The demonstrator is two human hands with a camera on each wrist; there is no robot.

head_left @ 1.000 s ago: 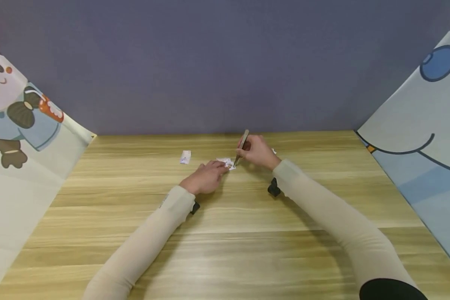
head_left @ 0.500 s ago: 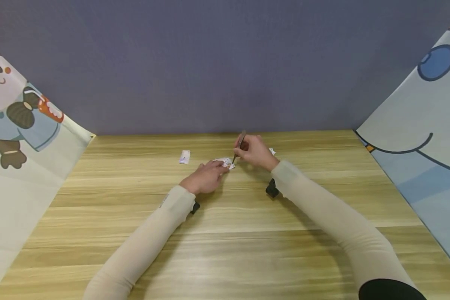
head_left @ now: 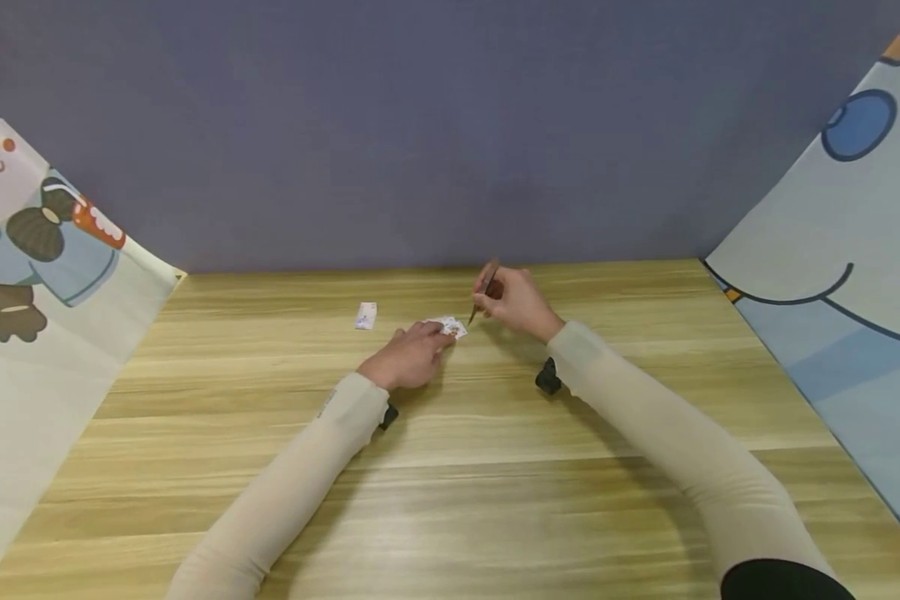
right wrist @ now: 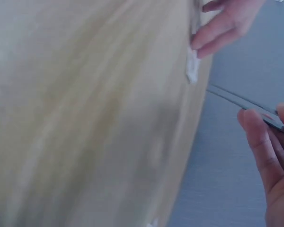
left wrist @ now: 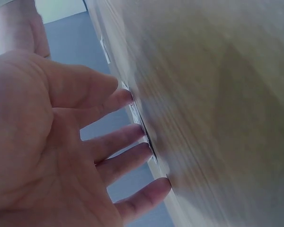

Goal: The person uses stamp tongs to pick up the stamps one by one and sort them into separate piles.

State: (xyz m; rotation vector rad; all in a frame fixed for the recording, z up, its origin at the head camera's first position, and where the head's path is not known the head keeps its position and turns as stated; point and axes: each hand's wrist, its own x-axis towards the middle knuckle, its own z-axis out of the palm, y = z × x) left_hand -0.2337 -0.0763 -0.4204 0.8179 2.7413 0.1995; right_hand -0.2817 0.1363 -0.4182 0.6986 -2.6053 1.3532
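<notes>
My left hand rests its fingertips on a small cluster of white printed paper pieces on the wooden table. In the left wrist view its fingers reach down along the thin edges of those pieces. My right hand pinches a pair of slim metal tweezers between thumb and fingers. Seen from the right wrist, the tweezers' two prongs stand slightly apart with nothing visible between them. Their tips are close to the right of the paper pieces, apart from them.
A separate white printed paper piece lies to the left on the table. A small white scrap shows at the bottom of the right wrist view. A dark blue-grey panel stands behind, with cartoon-printed sheets at both sides.
The tweezers' tips have come away from the paper pieces, slightly up and right. A white scrap beside the right wrist is now hidden from the head view. My left hand has stayed in place.
</notes>
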